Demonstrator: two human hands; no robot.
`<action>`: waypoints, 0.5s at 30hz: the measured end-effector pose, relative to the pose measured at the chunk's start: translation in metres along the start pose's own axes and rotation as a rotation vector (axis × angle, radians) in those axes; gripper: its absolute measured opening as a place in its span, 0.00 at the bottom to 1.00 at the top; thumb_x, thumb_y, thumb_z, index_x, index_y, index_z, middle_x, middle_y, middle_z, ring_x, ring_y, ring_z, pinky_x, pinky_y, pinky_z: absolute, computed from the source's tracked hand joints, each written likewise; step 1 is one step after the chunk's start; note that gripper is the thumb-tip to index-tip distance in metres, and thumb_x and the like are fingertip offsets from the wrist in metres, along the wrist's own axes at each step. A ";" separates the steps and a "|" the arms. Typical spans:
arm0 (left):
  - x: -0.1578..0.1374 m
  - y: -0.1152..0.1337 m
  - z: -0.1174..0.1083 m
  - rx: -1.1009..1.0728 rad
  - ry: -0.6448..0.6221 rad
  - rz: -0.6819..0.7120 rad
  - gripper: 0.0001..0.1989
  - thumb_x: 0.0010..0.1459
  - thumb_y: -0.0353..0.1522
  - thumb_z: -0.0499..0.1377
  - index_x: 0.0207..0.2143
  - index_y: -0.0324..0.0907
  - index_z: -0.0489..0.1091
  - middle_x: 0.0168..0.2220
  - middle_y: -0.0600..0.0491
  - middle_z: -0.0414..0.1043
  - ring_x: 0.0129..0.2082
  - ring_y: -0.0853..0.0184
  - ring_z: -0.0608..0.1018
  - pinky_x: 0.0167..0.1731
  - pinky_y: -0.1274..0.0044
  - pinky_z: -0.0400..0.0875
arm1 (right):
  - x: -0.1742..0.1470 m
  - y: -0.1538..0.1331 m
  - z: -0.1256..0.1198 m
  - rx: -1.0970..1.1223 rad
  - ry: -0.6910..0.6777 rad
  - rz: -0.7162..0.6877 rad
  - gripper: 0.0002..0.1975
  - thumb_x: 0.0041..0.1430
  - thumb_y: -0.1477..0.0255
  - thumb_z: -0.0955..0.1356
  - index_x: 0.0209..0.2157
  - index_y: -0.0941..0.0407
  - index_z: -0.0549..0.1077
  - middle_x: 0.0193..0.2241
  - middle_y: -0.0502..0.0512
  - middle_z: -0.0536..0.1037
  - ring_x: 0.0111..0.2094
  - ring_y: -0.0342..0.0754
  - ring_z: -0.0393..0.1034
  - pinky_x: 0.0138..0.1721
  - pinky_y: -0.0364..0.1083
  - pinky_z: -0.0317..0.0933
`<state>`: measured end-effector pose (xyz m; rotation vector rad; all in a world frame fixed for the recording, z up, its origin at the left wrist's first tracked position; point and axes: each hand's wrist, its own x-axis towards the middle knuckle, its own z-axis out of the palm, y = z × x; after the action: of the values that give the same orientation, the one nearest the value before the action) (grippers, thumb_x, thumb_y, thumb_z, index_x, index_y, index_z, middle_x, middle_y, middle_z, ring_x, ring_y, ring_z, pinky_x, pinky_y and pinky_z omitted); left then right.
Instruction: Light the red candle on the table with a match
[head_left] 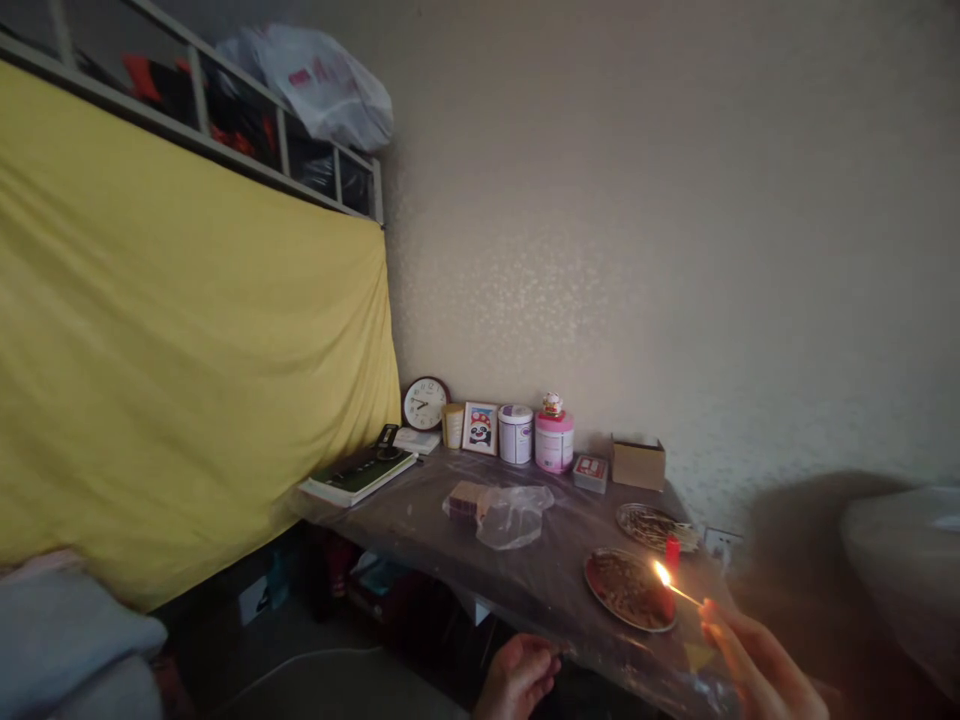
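Between the fingertips of my right hand is a burning match, its flame end pointing left. The flame is over the right rim of a round plate holding brownish bits I cannot make out. A short red candle stands just behind the flame, and I cannot tell whether it is lit. Behind it, a second plate carries many thin pale sticks that look like matches. My left hand is low at the table's front edge, fingers curled; whatever they pinch is too small and dark to name.
The table has a plastic cover. A wrapped stack of small boxes sits mid-table. Along the wall stand a clock, a panda picture, two tins and a cardboard box. A book lies left, by a yellow curtain.
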<state>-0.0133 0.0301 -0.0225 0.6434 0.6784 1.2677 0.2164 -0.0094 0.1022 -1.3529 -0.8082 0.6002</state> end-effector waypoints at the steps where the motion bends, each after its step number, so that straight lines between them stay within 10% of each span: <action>1: -0.001 0.000 0.000 0.003 -0.003 0.001 0.17 0.34 0.38 0.70 0.27 0.39 0.73 0.30 0.50 0.77 0.32 0.67 0.76 0.34 0.77 0.63 | 0.003 0.001 0.000 -0.003 0.006 0.000 0.21 0.33 0.58 0.71 0.30 0.56 0.76 0.32 0.54 0.79 0.35 0.53 0.70 0.30 0.43 0.63; 15: -0.003 0.001 -0.003 0.045 -0.026 0.019 0.13 0.41 0.36 0.68 0.30 0.40 0.75 0.32 0.50 0.77 0.36 0.65 0.76 0.37 0.77 0.66 | 0.044 0.010 -0.002 0.114 0.012 -0.086 0.21 0.31 0.59 0.73 0.28 0.59 0.75 0.28 0.52 0.76 0.32 0.48 0.67 0.31 0.42 0.62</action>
<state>-0.0164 0.0270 -0.0236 0.7035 0.6817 1.2627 0.2453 0.0250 0.0986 -1.2109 -0.8063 0.5615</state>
